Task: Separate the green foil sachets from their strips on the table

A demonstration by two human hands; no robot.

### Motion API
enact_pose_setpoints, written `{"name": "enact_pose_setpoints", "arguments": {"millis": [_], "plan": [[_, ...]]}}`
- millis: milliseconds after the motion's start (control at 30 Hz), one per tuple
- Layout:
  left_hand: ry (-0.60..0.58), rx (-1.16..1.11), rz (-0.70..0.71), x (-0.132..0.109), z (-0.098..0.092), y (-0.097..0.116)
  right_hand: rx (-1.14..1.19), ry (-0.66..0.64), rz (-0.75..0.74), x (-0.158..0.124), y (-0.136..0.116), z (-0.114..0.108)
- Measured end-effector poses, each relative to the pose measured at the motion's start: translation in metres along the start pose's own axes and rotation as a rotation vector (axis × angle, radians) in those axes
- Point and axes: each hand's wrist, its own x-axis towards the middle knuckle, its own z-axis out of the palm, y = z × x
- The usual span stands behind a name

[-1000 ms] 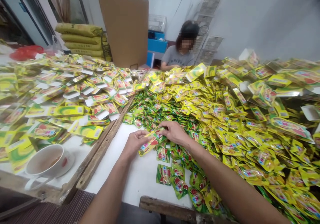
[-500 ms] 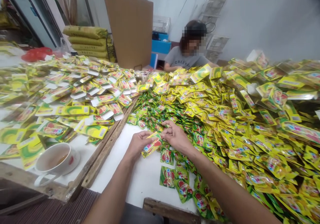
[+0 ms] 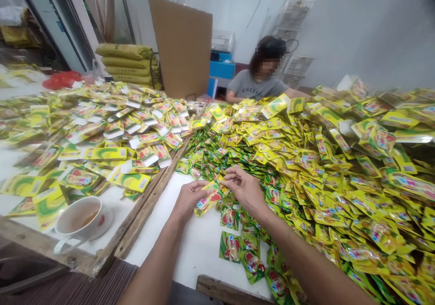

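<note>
My left hand (image 3: 191, 200) is closed around a small flat yellow carton (image 3: 210, 199) with red fruit and coloured lettering printed on it. The carton is tilted, its upper end towards my right hand (image 3: 245, 188). At that end the fingers of my right hand pinch what looks like a yellow sachet (image 3: 222, 185); how far it sits inside the carton is hidden. Just below my hands, green sachets (image 3: 230, 246) with red fruit pictures lie on the white tabletop (image 3: 190, 250). A large heap of yellow sachets (image 3: 306, 169) rises to the right of my right hand.
Many yellow cartons (image 3: 105, 153) with white flaps cover the left table, with a cup of brownish drink (image 3: 83, 219) near its front corner. Wooden edging (image 3: 152, 200) divides the tables. A person in a grey shirt (image 3: 256, 87) sits behind the heap, near a cardboard sheet (image 3: 183, 46).
My right fingers have drawn slightly away from the carton's upper end, and more of the yellow piece shows there. My left hand keeps its hold. The camera view has shifted a little.
</note>
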Motion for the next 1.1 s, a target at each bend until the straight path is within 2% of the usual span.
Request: {"name": "enact_pose_setpoints", "arguments": {"millis": [100,233,300,467,567,700,767,933,1100], "plan": [[0.015,0.026,0.001,0.000,0.000,0.001,-0.005,-0.090,0.003,0.002,0.001,-0.003],[0.017,0.042,-0.004,-0.001,0.002,0.001,-0.088,-0.097,-0.045,-0.003,0.003,-0.006],[0.004,0.043,-0.013,-0.002,0.003,0.000,-0.061,-0.122,-0.005,-0.005,0.006,-0.006],[-0.035,0.005,-0.042,-0.003,0.003,0.001,0.173,-0.254,0.176,-0.002,0.010,-0.006],[-0.043,0.017,-0.040,-0.002,0.003,0.003,0.197,-0.215,0.197,-0.003,0.006,-0.008],[-0.026,0.067,-0.031,-0.005,0.005,0.003,0.040,-0.222,0.143,-0.009,0.003,-0.012],[-0.034,0.057,-0.031,-0.005,0.007,0.003,-0.002,-0.223,0.168,-0.011,0.005,-0.011],[-0.034,0.046,-0.018,-0.005,0.010,0.001,0.229,-0.362,0.301,-0.014,0.011,-0.005],[-0.081,0.120,-0.105,-0.005,0.017,-0.004,0.410,-0.300,0.397,-0.024,0.005,-0.002]]}}
